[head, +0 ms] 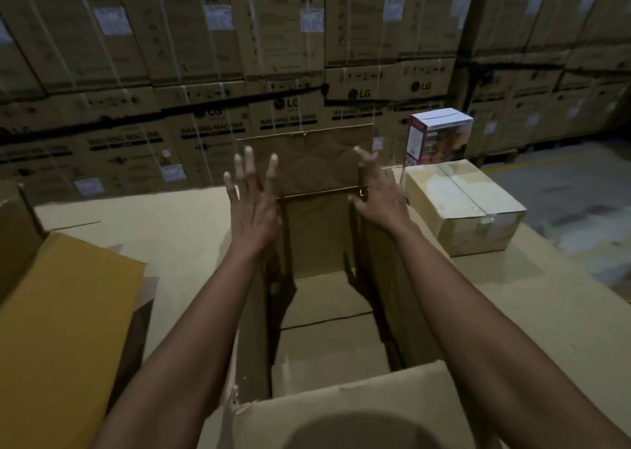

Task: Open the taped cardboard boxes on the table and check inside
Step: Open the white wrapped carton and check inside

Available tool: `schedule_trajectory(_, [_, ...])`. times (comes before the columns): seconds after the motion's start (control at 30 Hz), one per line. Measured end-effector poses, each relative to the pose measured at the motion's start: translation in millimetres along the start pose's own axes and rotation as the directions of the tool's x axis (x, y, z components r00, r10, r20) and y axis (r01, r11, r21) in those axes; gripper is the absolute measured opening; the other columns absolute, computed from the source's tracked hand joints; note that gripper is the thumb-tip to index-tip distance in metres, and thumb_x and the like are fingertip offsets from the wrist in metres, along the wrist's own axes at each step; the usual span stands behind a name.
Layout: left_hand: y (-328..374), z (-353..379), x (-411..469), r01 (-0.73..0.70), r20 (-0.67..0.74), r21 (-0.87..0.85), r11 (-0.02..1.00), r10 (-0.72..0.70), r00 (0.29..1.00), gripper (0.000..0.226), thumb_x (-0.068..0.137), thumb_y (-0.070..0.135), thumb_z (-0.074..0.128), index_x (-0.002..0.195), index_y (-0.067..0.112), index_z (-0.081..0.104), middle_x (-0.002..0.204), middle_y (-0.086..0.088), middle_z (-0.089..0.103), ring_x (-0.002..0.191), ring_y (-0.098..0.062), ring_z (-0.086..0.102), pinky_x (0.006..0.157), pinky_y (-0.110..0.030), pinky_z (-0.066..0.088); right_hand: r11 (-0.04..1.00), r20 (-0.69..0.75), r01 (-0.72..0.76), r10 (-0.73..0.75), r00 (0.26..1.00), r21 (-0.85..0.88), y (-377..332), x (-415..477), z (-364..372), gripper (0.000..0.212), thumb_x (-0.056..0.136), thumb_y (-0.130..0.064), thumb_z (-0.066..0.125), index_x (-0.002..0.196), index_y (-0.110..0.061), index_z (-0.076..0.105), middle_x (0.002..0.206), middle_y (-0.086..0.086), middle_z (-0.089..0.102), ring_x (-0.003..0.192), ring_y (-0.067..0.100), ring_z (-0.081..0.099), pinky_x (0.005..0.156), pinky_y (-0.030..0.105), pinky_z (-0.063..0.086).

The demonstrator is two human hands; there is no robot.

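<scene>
The opened cardboard box (324,312) sits lower centre on the tabletop (170,223), the left hand (254,206) and right hand (379,196) above its far end with fingers spread wide, a taped box (471,206) right of them, and stacked cartons (286,107) behind reading "LG" and "WASHING MACHINE".

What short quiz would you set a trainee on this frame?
1. True or false: the middle box in front of the person is taped shut.
2. Where does the taped box sit? A) right of the middle box B) left of it C) inside it
3. Fill in: the fingers of the left hand and the right hand are ____.
Key: 1 false, its flaps are open; 2 A; 3 spread.
</scene>
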State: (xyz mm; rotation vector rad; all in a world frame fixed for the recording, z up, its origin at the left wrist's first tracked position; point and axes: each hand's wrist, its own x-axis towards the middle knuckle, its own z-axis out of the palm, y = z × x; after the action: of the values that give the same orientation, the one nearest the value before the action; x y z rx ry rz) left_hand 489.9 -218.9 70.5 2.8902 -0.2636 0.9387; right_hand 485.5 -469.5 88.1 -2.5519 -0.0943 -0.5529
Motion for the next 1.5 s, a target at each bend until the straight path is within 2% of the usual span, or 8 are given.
schedule_trajectory(0.17, [-16.4, 21.2, -6.0, -0.139, 0.463, 0.179, 0.974, 0.041, 0.885, 0.095, 0.096, 0.040, 0.060, 0.162, 0.026, -0.008, 0.170, -0.010, -0.010, 0.156, -0.035, -0.010, 0.125, -0.056, 0.005, 0.952, 0.295, 0.028, 0.067, 0.953, -0.306, 17.5, 9.5, 12.3, 0.083, 0.091, -0.048, 0.072, 0.158, -0.047, 0.023, 0.170, -0.006, 0.017, 0.153, 0.031, 0.017, 0.114, 0.067, 0.027])
schedule_trajectory(0.53, [-8.1, 5.1, -5.9, 0.104, 0.363, -0.142, 0.984, -0.046, 0.931, 0.083, 0.089, 0.041, 0.072, 0.157, 0.025, 0.029, 0.161, -0.008, 0.035, 0.151, -0.028, 0.024, 0.121, -0.053, 0.026, 0.951, 0.360, 0.051, 0.065, 0.931, -0.306, 0.8, -5.7, -1.1, 0.077, 0.093, -0.048, 0.070, 0.158, -0.042, 0.031, 0.170, -0.004, 0.020, 0.155, 0.030, 0.015, 0.117, 0.064, 0.026])
schedule_trajectory(0.67, [3.3, -44.5, -24.2, 0.378, 0.239, -0.623, 0.685, -0.293, 0.926, 0.078, 0.087, 0.036, 0.079, 0.153, 0.024, 0.040, 0.154, -0.009, 0.045, 0.143, -0.027, 0.039, 0.115, -0.048, 0.039, 0.996, 0.435, -0.092, 0.076, 0.897, 0.017, -7.5, -23.0, -40.6, 0.078, 0.084, -0.064, 0.072, 0.153, -0.041, 0.044, 0.168, 0.001, 0.025, 0.155, 0.031, 0.018, 0.120, 0.062, 0.026])
schedule_trajectory(0.8, [8.2, -112.7, -97.1, 0.411, 0.212, -0.763, 0.499, -0.408, 0.888, 0.074, 0.087, 0.042, 0.078, 0.150, 0.029, 0.043, 0.154, 0.000, 0.047, 0.141, -0.017, 0.042, 0.112, -0.044, 0.041, 0.939, 0.307, -0.119, 0.015, 0.952, 0.323, -18.3, -92.1, -105.7, 0.058, 0.095, -0.048, 0.069, 0.148, -0.035, 0.052, 0.156, -0.004, 0.046, 0.132, 0.009, 0.039, 0.104, 0.035, 0.035])
schedule_trajectory(0.93, [19.7, -161.9, -187.9, 0.522, 0.334, -0.774, 0.359, -0.468, 0.818, 0.070, 0.080, 0.054, 0.078, 0.143, 0.037, 0.050, 0.152, 0.003, 0.046, 0.137, -0.015, 0.042, 0.102, -0.047, 0.047, 0.862, 0.188, -0.250, 0.184, 0.965, 0.441, -2.2, -207.4, -129.0, 0.059, 0.088, -0.063, 0.069, 0.142, -0.044, 0.056, 0.148, -0.002, 0.052, 0.127, 0.011, 0.045, 0.101, 0.039, 0.044])
schedule_trajectory(1.13, [26.2, -180.0, -261.2, 0.612, 0.603, -0.573, 0.545, -0.226, 0.765, 0.096, 0.052, 0.070, 0.090, 0.137, 0.060, 0.046, 0.157, 0.006, 0.031, 0.142, -0.026, 0.036, 0.106, -0.051, 0.046, 0.906, 0.392, -0.286, 0.151, 0.907, 0.312, 24.3, -300.9, -134.4, 0.103, 0.054, -0.069, 0.090, 0.144, -0.063, 0.040, 0.156, -0.005, 0.041, 0.143, 0.016, 0.041, 0.117, 0.047, 0.040])
schedule_trajectory(1.27, [32.9, -165.7, -281.8, 0.620, 0.644, -0.651, 0.437, -0.115, 0.757, 0.091, 0.046, 0.055, 0.099, 0.127, 0.056, 0.057, 0.137, 0.003, 0.050, 0.119, -0.024, 0.058, 0.088, -0.047, 0.061, 0.912, 0.406, -0.292, 0.159, 0.900, 0.289, 19.3, -313.1, -130.2, 0.106, 0.045, -0.058, 0.099, 0.135, -0.065, 0.044, 0.150, -0.010, 0.048, 0.135, 0.019, 0.048, 0.109, 0.050, 0.048])
schedule_trajectory(1.5, [41.8, -142.2, -305.9, 0.556, 0.331, -0.667, 0.496, -0.471, 0.818, 0.047, 0.057, 0.030, 0.099, 0.094, 0.027, 0.070, 0.092, 0.004, 0.071, 0.087, -0.023, 0.070, 0.079, -0.044, 0.061, 0.956, -0.056, -0.267, 0.275, 0.960, 0.120, -13.8, -330.9, -78.2, 0.070, 0.063, -0.045, 0.096, 0.119, -0.027, 0.057, 0.104, 0.005, 0.073, 0.098, 0.035, 0.069, 0.080, 0.036, 0.046])
